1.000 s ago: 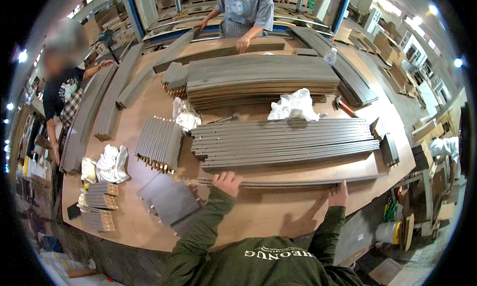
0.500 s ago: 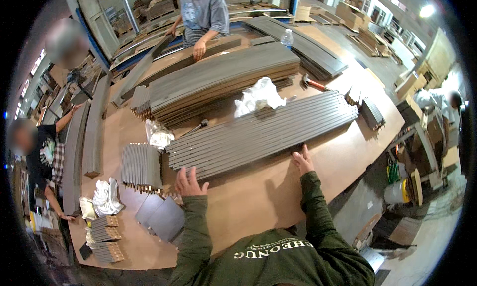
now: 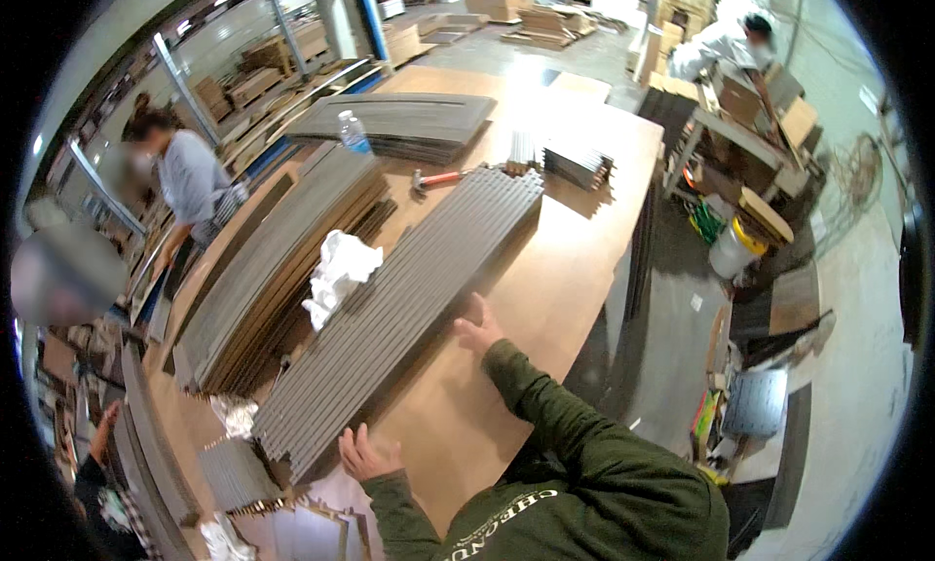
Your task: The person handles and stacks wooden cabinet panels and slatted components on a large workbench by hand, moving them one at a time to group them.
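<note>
A wide stack of long grey strips (image 3: 409, 298) lies across the table in front of me, its strips side by side with uneven ends. My left hand (image 3: 368, 454) is at the near left end of the stack's front edge, fingers spread, holding nothing. Farther right along the same edge is my right hand (image 3: 477, 327), also with fingers apart and nothing in it. Whether either hand touches the strips I cannot tell. A crumpled white cloth (image 3: 341, 274) rests against the stack's far side. Beside its left end stands a bundle of short grey pieces (image 3: 240, 475).
Long grey boards (image 3: 282, 259) are piled behind the strips. A hammer (image 3: 443, 179), a water bottle (image 3: 354, 132) and short grey blocks (image 3: 577, 164) lie toward the far end. A white bucket (image 3: 735, 249) stands on the floor at right. Other people work around the table.
The view has swung to the right, so the stack now runs more steeply away from me. Both hands remain along its near edge, fingers still spread.
</note>
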Demonstrator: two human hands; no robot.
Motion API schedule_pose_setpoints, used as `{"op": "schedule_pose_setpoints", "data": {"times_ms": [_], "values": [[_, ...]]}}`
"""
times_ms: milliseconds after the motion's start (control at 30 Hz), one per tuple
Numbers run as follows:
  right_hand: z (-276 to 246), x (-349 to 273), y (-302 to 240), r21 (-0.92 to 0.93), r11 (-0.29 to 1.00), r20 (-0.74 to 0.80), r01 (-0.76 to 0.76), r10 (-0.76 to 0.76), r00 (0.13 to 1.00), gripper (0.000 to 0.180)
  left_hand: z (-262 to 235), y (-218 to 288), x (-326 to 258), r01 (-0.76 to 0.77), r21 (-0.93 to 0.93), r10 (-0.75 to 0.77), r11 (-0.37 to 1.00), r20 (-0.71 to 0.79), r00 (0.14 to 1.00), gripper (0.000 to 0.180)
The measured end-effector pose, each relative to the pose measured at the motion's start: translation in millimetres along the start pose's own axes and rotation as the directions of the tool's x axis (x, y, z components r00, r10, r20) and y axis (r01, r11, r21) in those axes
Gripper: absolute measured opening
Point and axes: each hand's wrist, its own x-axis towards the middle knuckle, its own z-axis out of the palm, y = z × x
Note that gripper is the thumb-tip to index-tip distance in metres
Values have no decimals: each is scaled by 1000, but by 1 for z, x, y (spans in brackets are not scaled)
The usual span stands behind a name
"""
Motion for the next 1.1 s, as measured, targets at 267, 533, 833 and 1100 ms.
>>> {"op": "schedule_pose_setpoints", "data": {"times_ms": [267, 533, 833, 1100], "values": [[-133, 93, -79, -481, 867, -262, 127, -280, 924, 82, 41, 65, -13, -51, -151, 66, 987, 95, 993, 65], [-195, 180, -136, -851, 476, 36, 222, -369, 929, 85, 84, 220, 81, -233, -276, 253, 933, 38, 967, 54], [-237, 173, -142, -539, 689, 207, 484, -449, 869, 59, 148, 307, 158, -355, -83, 364, 931, 235, 901, 56], [-300, 224, -200, -803, 523, -242, 287, -725, 645, 43, 169, 333, 157, -331, 36, 276, 943, 474, 836, 45]]}}
